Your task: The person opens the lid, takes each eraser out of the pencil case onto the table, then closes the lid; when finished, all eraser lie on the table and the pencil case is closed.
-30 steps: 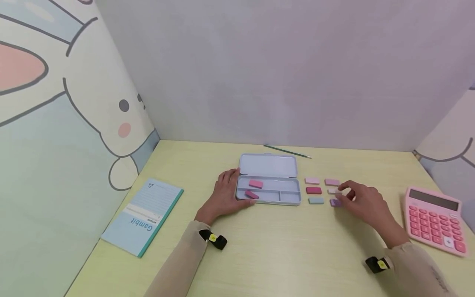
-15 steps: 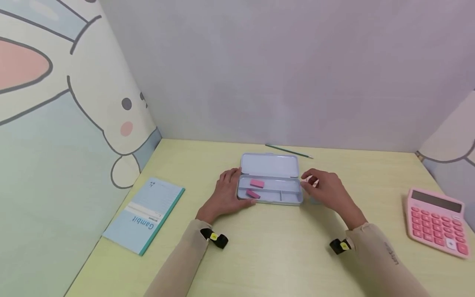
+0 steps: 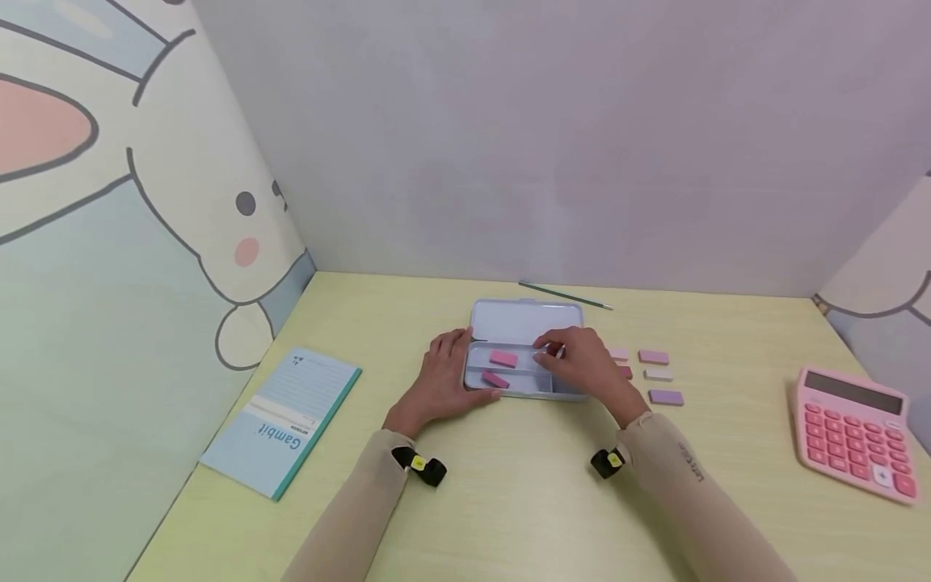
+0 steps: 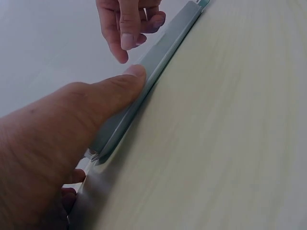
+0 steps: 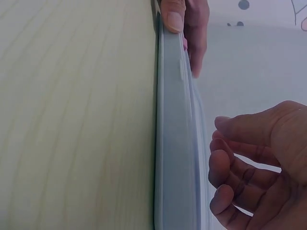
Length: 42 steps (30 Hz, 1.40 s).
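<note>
A pale lilac pencil case (image 3: pixel 527 396) lies with its lid (image 3: pixel 520 319) raised at the back. My left hand (image 3: pixel 445 372) holds its left end, thumb along the front wall, other fingers by the left side. Two small eraser-like blocks lie inside: a pink block (image 3: pixel 503 358) in the rear compartment and a darker pink block (image 3: pixel 494 379) in the front one. Over the right half of the case hovers my right hand (image 3: pixel 582 364). In the right wrist view its fingers (image 5: pixel 220 163) are loosely bent, thumb apart from them, nothing showing between.
Right of the case several small blocks stand in rows, among them a mauve block (image 3: pixel 653 356), a white block (image 3: pixel 658 375) and a purple block (image 3: pixel 666 398). A green pencil (image 3: pixel 565 295) lies behind, a notebook (image 3: pixel 280 424) at left, a pink calculator (image 3: pixel 854 432) at far right.
My right hand has moved left from the small blocks to above the pencil case, leaving the white block in its row. The left hand has stayed on the case.
</note>
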Each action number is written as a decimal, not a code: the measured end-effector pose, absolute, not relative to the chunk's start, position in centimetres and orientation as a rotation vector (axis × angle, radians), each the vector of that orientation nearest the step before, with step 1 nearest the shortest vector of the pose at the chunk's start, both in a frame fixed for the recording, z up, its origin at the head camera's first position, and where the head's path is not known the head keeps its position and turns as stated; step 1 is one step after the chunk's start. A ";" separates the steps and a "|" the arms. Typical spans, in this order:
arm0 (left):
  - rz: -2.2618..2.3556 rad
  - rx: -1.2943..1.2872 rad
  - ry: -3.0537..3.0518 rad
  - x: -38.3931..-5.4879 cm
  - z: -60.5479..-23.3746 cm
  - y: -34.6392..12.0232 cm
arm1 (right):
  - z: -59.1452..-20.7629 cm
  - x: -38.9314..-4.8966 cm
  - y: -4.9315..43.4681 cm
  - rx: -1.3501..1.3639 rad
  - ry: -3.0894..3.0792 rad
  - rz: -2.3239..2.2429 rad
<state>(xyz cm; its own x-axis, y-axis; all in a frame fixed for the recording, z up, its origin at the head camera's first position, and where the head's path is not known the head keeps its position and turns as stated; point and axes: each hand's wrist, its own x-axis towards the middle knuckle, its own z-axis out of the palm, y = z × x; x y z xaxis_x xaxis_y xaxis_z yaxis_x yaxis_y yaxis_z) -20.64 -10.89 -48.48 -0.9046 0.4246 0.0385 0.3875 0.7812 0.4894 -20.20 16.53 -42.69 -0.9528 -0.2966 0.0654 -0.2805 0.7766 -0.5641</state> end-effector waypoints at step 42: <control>0.800 0.707 2.897 -20.9 -48.8 -11.0 | -43.6 -22.0 11.4 -0.419 2.901 -0.810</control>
<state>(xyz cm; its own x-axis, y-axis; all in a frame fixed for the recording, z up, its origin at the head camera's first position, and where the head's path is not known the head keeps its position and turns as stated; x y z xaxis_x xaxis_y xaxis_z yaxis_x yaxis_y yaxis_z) -20.90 -10.99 -48.85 -0.8937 0.4435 0.0680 0.4155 0.7608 0.4985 -21.98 11.37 -43.64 -0.9570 -0.2891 -0.0227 -0.2356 0.8207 -0.5206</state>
